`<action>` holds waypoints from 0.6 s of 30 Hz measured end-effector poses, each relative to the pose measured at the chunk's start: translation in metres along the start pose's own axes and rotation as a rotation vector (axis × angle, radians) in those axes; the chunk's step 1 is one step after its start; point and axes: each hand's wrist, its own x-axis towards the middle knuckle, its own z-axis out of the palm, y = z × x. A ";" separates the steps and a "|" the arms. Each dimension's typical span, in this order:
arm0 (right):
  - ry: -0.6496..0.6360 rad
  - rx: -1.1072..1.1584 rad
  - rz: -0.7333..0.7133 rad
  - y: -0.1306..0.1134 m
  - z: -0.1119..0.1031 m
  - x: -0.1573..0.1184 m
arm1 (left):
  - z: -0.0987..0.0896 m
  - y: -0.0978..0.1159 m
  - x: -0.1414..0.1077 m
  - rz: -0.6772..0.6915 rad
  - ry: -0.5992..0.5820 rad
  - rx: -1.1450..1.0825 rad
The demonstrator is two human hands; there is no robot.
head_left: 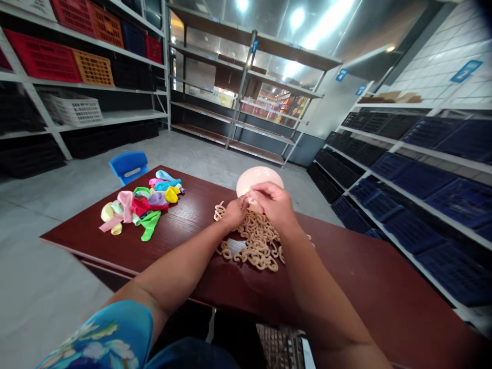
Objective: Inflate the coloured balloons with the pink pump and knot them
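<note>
Where the dark red table (365,287) meets its near edge, both forearms cross onto it. Beyond them lies a heap of tan looped clips (257,246), just under the hands. The left hand (235,211) has its fingers curled together, pinching at the neck of a pale pink inflated balloon (258,180). The right hand (273,204) is closed over the same spot, touching the left; its fingertips are hidden. Left of the hands, well apart, uninflated balloons (140,207) lie in a pile. Past the far edge stands a blue chair (128,166) on open floor, with shelving (246,102) behind.
</note>
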 end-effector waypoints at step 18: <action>0.308 -0.128 0.060 0.090 0.016 -0.026 | -0.005 0.034 -0.009 -0.383 -0.404 -0.929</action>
